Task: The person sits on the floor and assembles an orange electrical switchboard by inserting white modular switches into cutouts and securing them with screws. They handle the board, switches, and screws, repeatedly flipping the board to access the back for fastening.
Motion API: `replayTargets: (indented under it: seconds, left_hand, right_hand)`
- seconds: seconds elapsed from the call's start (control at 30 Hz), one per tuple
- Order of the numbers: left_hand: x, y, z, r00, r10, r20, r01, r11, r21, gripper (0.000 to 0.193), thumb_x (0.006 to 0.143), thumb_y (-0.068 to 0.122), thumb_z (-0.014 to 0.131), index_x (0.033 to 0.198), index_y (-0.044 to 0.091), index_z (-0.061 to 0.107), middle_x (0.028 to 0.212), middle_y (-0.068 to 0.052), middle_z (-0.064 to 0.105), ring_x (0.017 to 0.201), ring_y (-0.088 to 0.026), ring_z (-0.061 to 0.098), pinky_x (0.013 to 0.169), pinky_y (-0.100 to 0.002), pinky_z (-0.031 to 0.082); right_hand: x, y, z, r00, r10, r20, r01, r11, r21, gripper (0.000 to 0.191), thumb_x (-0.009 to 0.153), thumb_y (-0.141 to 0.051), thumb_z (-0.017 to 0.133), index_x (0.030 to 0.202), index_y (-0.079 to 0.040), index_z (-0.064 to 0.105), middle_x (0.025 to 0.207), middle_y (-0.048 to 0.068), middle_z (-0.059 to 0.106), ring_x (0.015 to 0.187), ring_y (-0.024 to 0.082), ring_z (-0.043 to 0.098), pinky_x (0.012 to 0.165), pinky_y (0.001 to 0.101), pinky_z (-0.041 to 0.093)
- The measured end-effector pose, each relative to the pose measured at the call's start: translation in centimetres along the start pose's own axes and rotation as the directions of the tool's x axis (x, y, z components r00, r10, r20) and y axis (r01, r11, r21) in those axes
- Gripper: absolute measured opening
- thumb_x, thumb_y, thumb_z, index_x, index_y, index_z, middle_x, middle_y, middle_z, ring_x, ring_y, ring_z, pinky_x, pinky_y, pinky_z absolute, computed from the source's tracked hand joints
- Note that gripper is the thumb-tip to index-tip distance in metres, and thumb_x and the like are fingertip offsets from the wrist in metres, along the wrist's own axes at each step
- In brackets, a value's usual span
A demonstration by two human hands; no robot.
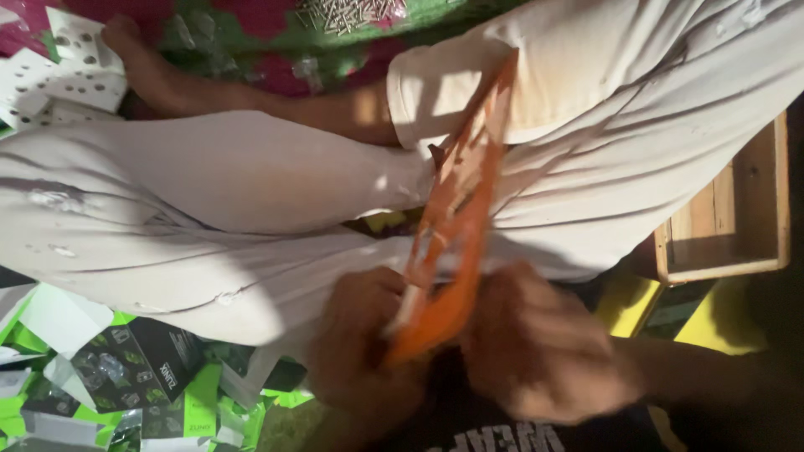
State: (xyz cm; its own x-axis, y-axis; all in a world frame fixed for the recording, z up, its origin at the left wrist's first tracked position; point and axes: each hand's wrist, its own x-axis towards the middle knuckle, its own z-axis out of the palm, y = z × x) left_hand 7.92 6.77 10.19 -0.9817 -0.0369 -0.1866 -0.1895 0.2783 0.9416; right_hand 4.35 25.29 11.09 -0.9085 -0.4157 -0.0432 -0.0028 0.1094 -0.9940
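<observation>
On a card-strewn floor, two hands (452,343) grip one orange card (456,209).

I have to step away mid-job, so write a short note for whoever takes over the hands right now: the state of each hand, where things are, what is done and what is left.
Left hand: closed on the lower end of the flat orange cut-out card, which stands on edge over the lap.
Right hand: gripping the same end from the other side; blurred, so the finger placement is unclear.
Around: green-and-black printed packets piled at lower left, white punched card sheets at upper left, a heap of small metal pins at the top, an open wooden box at right.
Done: card picked up in both hands.
Left: cannot tell from this view.
</observation>
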Motion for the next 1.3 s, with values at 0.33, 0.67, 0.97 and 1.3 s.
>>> replayTargets:
  seconds: [0.33, 0.67, 0.97, 1.3]
  left_hand:
    - [0.0, 0.5, -0.1, 0.999, -0.019, 0.041, 0.018, 0.999, 0.027, 0.030, 0.082, 0.015, 0.082, 0.095, 0.000, 0.060, 0.099, -0.015, 0.069, 0.091, -0.029, 0.068, 0.079, -0.035, 0.055]
    - [0.1, 0.4, 0.0, 1.000, -0.014, 0.024, 0.013, 0.999, 0.052, 0.025, 0.082, 0.012, 0.079, 0.093, 0.002, 0.060, 0.097, -0.013, 0.070, 0.088, -0.027, 0.068, 0.077, -0.033, 0.055]
    - [0.0, 0.1, -0.1, 0.998, -0.061, -0.018, 0.062, 0.996, 0.062, 0.020, 0.086, 0.009, 0.079, 0.098, 0.004, 0.064, 0.099, -0.011, 0.072, 0.085, -0.024, 0.071, 0.073, -0.029, 0.057]
    - [0.1, 0.4, -0.3, 0.998, 0.010, 0.058, -0.011, 1.000, 0.012, 0.032, 0.082, 0.015, 0.084, 0.099, 0.001, 0.061, 0.101, -0.015, 0.070, 0.094, -0.029, 0.069, 0.081, -0.034, 0.056]
  right_hand:
    - [0.5, 0.6, -0.4, 0.972, 0.193, 0.135, -0.191, 0.981, -0.028, 0.018, 0.084, 0.003, 0.072, 0.100, -0.004, 0.071, 0.094, 0.006, 0.072, 0.082, 0.022, 0.071, 0.072, 0.0356, 0.054]
    - [-0.3, 1.0, 0.1, 0.969, 0.220, 0.111, -0.225, 0.974, 0.031, 0.017, 0.084, 0.004, 0.071, 0.100, -0.002, 0.068, 0.096, 0.008, 0.069, 0.085, 0.022, 0.071, 0.072, 0.0351, 0.054]
    - [-2.2, 3.2, 3.1, 0.783, -0.473, -0.404, 0.353, 0.872, -0.338, 0.034, 0.075, 0.005, 0.088, 0.089, -0.016, 0.066, 0.089, -0.004, 0.065, 0.075, 0.012, 0.062, 0.070, 0.0376, 0.051]
    - [-1.9, 1.7, 0.3, 0.988, 0.140, 0.064, -0.139, 0.990, -0.023, 0.017, 0.083, 0.003, 0.072, 0.098, -0.004, 0.069, 0.097, 0.006, 0.070, 0.086, 0.018, 0.070, 0.073, 0.0328, 0.054]
